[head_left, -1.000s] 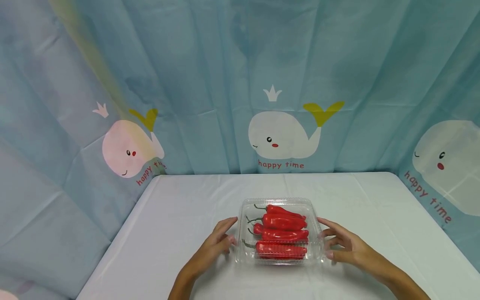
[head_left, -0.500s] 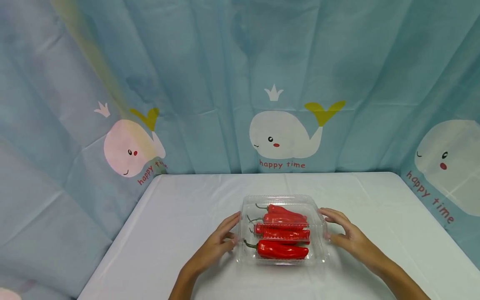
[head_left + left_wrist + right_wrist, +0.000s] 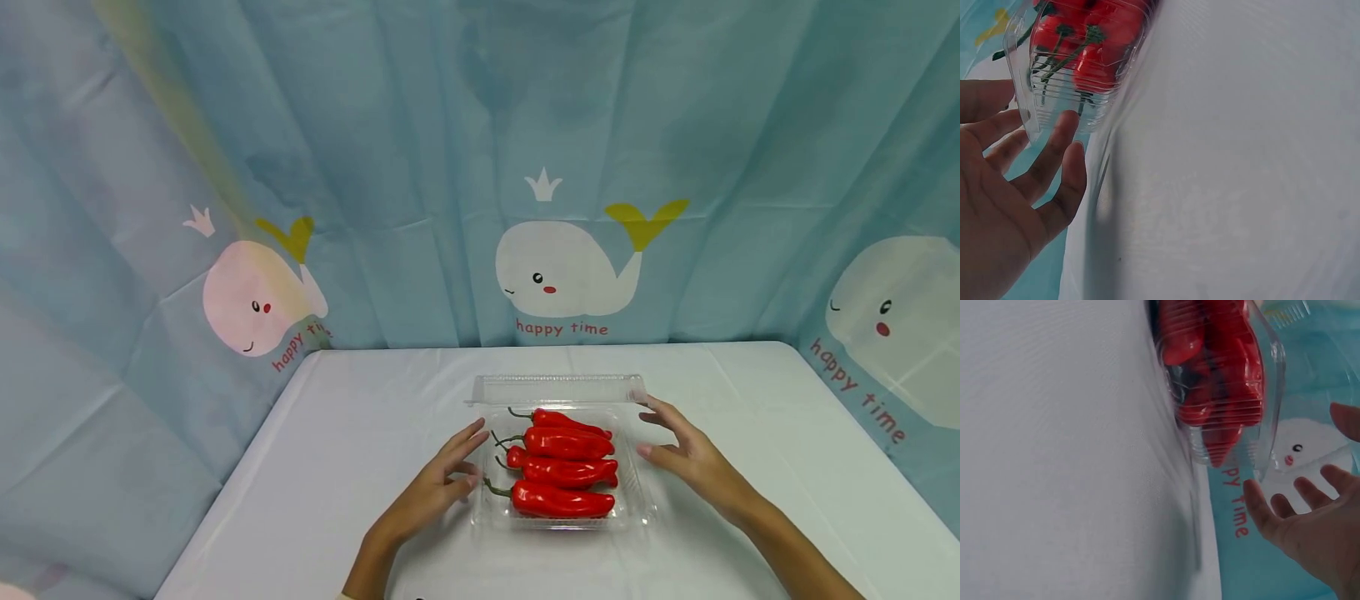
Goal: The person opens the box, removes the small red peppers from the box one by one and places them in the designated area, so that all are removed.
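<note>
A clear plastic clamshell box (image 3: 636, 500) sits on the table, holding several red chili peppers (image 3: 564, 500) laid in a row, their green stems toward the left. Its hinged lid (image 3: 555, 390) is swung up and back along the far side. My left hand (image 3: 435, 492) is beside the box's left wall, fingers extended; in the left wrist view two fingertips are right at the ribbed side. At the right, my right hand (image 3: 693, 467) has its fingers spread, the upper fingertips close to the lid's right end. Nothing is gripped in the right wrist view.
A white cloth covers the table (image 3: 375, 400). Behind it and along both sides hangs a light blue curtain (image 3: 420, 167) printed with white whales.
The lid, earlier lying over the peppers, has swung up and away to the far side, uncovering them. The right hand has moved slightly farther back; the left has stayed at the left wall.
</note>
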{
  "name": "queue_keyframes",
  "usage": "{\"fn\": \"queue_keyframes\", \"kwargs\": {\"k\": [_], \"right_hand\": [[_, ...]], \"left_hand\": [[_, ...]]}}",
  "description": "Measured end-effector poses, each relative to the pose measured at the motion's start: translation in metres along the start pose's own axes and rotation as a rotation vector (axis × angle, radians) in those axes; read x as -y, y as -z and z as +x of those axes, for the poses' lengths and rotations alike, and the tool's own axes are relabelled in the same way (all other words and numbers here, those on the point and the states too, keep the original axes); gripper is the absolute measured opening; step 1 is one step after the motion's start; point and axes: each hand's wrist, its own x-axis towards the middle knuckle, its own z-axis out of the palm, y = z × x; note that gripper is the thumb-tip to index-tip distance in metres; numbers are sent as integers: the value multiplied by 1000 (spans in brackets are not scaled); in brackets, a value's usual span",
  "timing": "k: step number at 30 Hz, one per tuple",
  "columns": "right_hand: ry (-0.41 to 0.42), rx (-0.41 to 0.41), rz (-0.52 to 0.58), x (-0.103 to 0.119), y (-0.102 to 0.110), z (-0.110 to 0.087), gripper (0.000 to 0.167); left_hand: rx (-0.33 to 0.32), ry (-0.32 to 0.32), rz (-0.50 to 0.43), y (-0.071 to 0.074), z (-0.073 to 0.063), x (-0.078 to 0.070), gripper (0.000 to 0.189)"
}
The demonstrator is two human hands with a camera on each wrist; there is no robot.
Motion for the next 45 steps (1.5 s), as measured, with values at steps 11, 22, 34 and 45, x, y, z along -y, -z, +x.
{"fn": "queue_keyframes", "kwargs": {"k": [11, 22, 34, 45], "right_hand": [[35, -54, -43, -2, -4, 16, 80], [9, -48, -27, -7, -7, 29, 86], [-106, 7, 35, -15, -5, 40, 91], [-171, 40, 64, -20, -7, 43, 94]], "left_hand": [[21, -35, -55, 0, 1, 4, 68], [7, -17, -33, -2, 2, 5, 69], [15, -44, -38, -1, 1, 4, 68], [16, -38, -48, -2, 1, 4, 68]]}}
